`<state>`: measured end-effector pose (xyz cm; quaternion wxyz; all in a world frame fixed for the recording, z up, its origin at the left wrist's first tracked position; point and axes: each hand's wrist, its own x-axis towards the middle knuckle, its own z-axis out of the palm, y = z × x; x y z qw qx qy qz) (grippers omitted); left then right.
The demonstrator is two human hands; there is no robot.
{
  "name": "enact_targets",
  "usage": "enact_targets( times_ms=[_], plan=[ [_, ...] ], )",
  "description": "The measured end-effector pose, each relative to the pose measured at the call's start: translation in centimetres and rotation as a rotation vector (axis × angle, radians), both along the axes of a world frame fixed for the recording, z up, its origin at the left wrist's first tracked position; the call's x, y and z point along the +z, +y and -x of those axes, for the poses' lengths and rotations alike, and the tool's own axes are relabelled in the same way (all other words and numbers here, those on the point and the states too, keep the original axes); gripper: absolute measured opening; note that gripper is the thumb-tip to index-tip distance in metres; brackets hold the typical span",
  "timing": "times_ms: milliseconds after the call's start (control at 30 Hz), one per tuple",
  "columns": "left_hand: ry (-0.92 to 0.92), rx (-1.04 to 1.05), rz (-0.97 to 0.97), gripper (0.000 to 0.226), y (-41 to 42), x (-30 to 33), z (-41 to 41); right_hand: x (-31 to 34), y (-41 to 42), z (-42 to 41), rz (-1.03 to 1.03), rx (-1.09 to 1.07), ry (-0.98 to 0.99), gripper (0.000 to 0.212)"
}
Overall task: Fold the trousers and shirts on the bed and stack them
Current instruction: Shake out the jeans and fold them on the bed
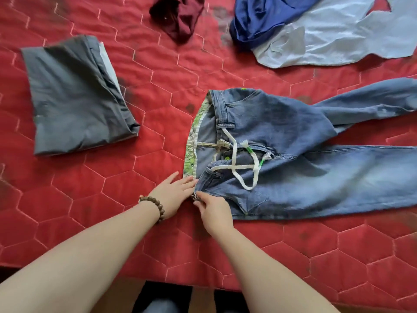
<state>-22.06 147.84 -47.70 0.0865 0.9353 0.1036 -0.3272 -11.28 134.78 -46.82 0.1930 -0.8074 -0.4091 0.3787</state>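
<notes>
Blue jeans (304, 172) lie flat on the red quilted bed (112, 211), waist to the left, legs spreading to the right, a white drawstring (246, 170) loose across the fly. My left hand (173, 195), with a bead bracelet on its wrist, rests with straight fingers at the near corner of the waistband. My right hand (214, 211) pinches that same waistband corner. A folded grey garment (74, 96) sits at the left.
A crumpled maroon garment (180, 16) lies at the top middle. A dark blue garment (259, 19) is heaped partly on a pale blue shirt (338, 35) at the top right. The bed's near edge (203, 283) runs just in front of me.
</notes>
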Motion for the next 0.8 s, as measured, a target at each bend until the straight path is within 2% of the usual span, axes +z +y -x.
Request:
enact_targets(
  times_ms=[100,167,333,433,500,667,800],
  plan=[
    [0.002,0.075,0.017,0.08,1.4,0.7,3.4,0.4,2.1,1.8,0.042,0.178,-0.029,0.03],
    [-0.074,0.199,0.073,0.081,1.1,1.2,4.8,1.1,3.3,1.5,0.063,0.253,-0.081,0.031],
    [-0.25,0.753,0.137,0.089,-2.7,1.7,4.0,3.4,7.5,-5.5,-0.113,0.261,-0.193,0.033],
    [-0.249,1.019,0.109,0.087,-5.1,1.3,1.4,3.3,12.1,-10.7,-0.076,0.461,-0.362,0.045],
    [-0.269,1.183,0.062,0.078,-6.0,0.8,-0.1,2.6,15.5,-13.1,0.004,0.61,-0.471,0.052],
    [-0.401,1.508,-0.002,0.03,-6.6,-0.4,-1.9,1.0,22.5,-15.5,0.05,0.849,-0.622,0.078],
    [-0.423,1.621,0.028,0.025,-6.4,-0.9,-1.9,0.2,26.2,-15.6,0.163,0.864,-0.619,0.087]
  ],
)
